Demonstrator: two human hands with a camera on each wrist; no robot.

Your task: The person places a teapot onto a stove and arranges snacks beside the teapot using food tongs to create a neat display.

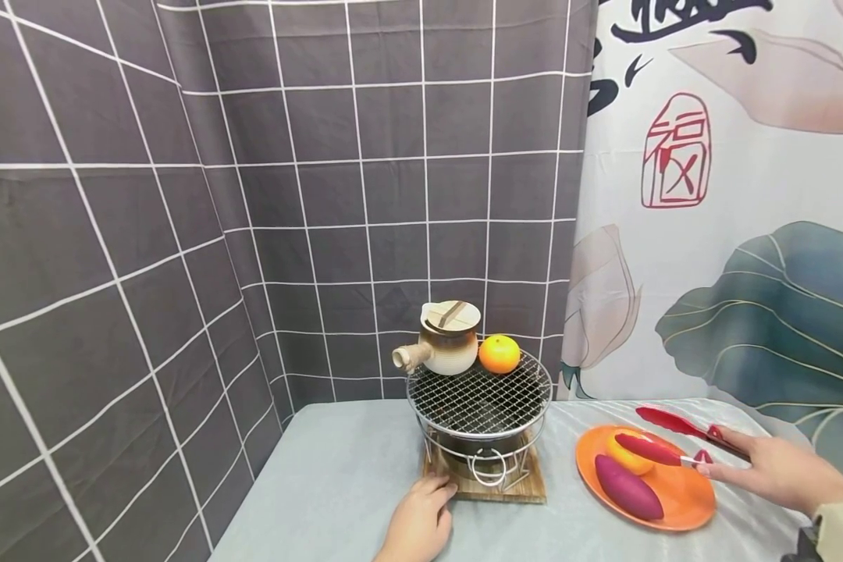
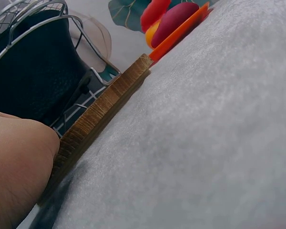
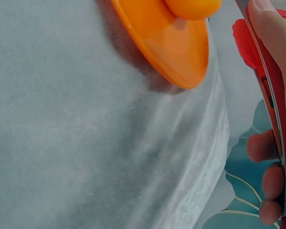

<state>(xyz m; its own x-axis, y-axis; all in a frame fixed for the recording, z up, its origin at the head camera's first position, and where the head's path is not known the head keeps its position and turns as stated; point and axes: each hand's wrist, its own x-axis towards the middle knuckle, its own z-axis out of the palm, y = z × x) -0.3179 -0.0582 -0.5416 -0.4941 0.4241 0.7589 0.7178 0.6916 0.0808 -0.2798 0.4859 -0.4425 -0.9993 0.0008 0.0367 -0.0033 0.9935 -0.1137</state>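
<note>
My left hand [image 1: 417, 521] holds the front left corner of a wooden board [image 1: 495, 493]; some of its fingers are hidden. On that board stands a wire-framed grill stove [image 1: 488, 445] topped by a round mesh grate [image 1: 481, 402]. With my right hand [image 1: 780, 468] I grip a pair of red-tipped tongs [image 1: 649, 449], their arms spread apart. The lower tip lies across an orange mandarin [image 1: 621, 460], which sits beside a purple sweet potato [image 1: 628, 488] on an orange plate [image 1: 695, 507]. Whether the tip touches the fruit I cannot tell.
A small clay pot [image 1: 453, 347] with a lid and side handle stands on the back left of the grate. Next to it lies another mandarin [image 1: 499, 354]. A pale cloth [image 1: 323, 468] covers the table; curtains hang behind.
</note>
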